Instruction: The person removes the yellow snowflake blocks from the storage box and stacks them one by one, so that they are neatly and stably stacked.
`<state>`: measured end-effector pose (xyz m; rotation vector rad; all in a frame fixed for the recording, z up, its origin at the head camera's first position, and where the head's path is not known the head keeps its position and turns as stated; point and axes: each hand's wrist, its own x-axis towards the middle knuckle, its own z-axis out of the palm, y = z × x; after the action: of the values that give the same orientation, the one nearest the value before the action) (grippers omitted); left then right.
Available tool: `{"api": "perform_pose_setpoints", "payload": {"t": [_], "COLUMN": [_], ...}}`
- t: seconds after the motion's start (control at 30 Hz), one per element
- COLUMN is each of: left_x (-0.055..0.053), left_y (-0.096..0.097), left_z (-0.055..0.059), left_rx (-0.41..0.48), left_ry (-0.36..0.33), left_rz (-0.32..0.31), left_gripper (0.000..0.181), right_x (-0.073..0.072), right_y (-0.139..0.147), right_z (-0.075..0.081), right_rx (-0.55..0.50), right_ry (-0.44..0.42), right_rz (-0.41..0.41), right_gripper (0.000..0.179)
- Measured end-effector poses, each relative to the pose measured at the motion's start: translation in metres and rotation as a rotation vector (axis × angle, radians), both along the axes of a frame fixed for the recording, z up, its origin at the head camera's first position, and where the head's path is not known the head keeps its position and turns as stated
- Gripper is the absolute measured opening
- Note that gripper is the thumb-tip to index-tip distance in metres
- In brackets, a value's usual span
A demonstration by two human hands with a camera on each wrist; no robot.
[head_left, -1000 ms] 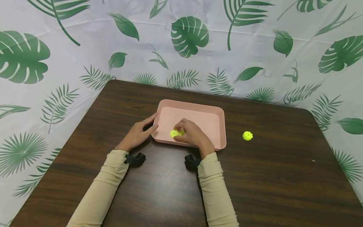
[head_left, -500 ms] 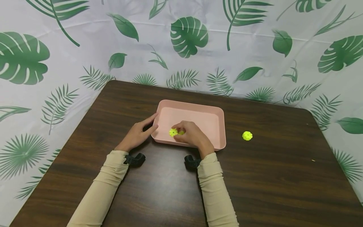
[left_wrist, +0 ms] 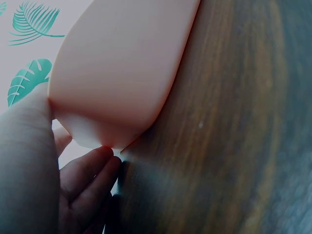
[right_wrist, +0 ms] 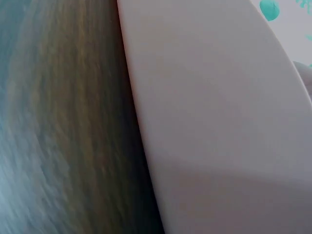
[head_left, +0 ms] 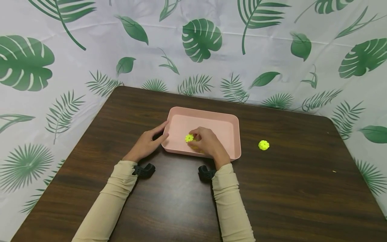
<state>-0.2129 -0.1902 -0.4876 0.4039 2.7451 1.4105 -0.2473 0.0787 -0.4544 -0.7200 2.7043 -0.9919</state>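
Observation:
Over the pink tray [head_left: 208, 121], my right hand [head_left: 209, 143] pinches a bright yellow flower-shaped piece [head_left: 189, 138] between thumb and fingers. More yellow shows just behind the thumb, low in the tray and partly hidden by the hand. My left hand [head_left: 145, 144] rests at the tray's left end, thumb and fingertips touching its rim and outer wall. In the left wrist view, the fingers [left_wrist: 90, 170] touch the tray's end close to the tabletop. The right wrist view shows the tray's outer side wall [right_wrist: 214, 122], with a sliver of hand beyond the rim.
Another yellow flower-shaped piece [head_left: 264, 145] lies on the dark wooden table [head_left: 302, 188], right of the tray. A tiny pale scrap [head_left: 334, 171] lies farther right. A leaf-patterned white cloth [head_left: 145, 50] hangs behind the table. Both wrists wear black camera mounts [head_left: 145, 170].
My right hand has shifted slightly right inside the tray, and the pinched yellow piece has moved slightly up and right with it. My left hand and the tray stay put.

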Motion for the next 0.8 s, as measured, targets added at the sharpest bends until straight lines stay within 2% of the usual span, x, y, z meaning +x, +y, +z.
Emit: {"api": "perform_pose_setpoints", "payload": {"t": [0.17,0.43,0.6,0.8], "left_x": [0.001,0.002,0.002,0.001], "left_y": [0.0,0.0,-0.001,-0.001], "left_z": [0.0,0.001,0.0,0.001], "left_rx": [0.006,0.006,0.006,0.001], "left_ry": [-0.001,-0.009,-0.011,-0.007], "left_rz": [0.0,0.0,0.0,-0.004], "left_gripper": [0.062,0.062,0.062,0.062], "right_x": [0.002,0.004,0.007,0.011], "right_y": [0.017,0.054,0.081,0.12], "right_z": [0.005,0.02,0.023,0.021], "right_rx": [-0.054,-0.128,-0.132,-0.148], "right_ry": [0.062,0.217,0.212,0.235], "right_rz": [-0.08,-0.18,-0.258,-0.391], "right_gripper": [0.035,0.03,0.033,0.035]}}
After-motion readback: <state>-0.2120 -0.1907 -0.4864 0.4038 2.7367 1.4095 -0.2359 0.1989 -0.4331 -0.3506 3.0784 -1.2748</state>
